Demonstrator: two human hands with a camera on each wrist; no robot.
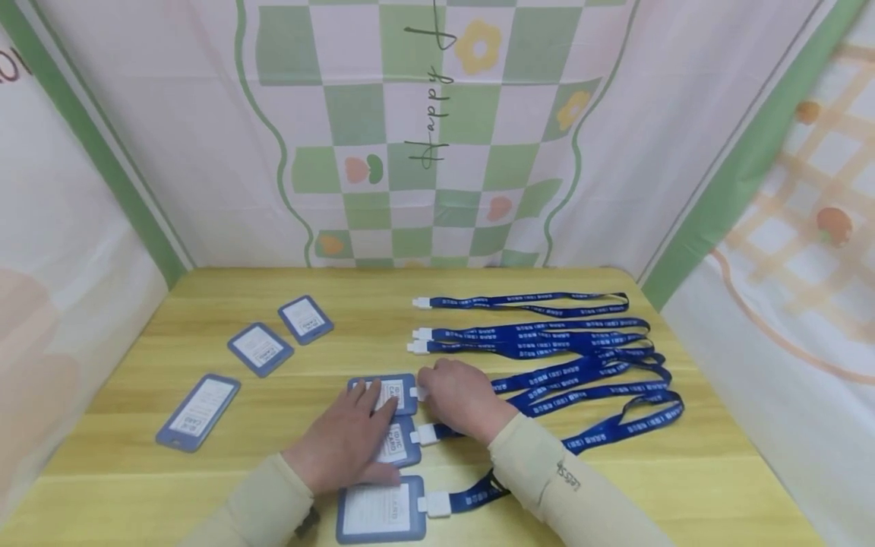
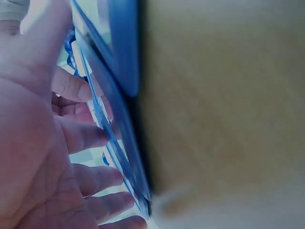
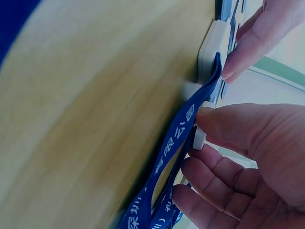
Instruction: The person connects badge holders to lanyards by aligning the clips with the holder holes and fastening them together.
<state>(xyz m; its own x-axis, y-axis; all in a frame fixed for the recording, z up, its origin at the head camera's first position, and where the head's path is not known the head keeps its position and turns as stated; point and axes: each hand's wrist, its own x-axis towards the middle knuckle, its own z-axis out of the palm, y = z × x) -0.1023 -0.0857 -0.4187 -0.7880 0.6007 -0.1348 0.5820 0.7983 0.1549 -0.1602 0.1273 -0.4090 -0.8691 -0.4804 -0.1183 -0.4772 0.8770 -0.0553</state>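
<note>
Three blue-framed badge holders lie in a column at the front of the table. My left hand rests over the far badge holder and the middle badge holder, fingers stretched out and fingertips on the far one. The near badge holder lies just below the thumb. With thumb and fingers, my right hand pinches the white clip of a blue lanyard at the far holder's right end. White clips with blue lanyards join the middle and near holders.
Three loose badge holders, one of them nearest, lie on the left of the wooden table. Several blue lanyards with white clips stretch across the right side. A printed curtain hangs behind the table and on both sides.
</note>
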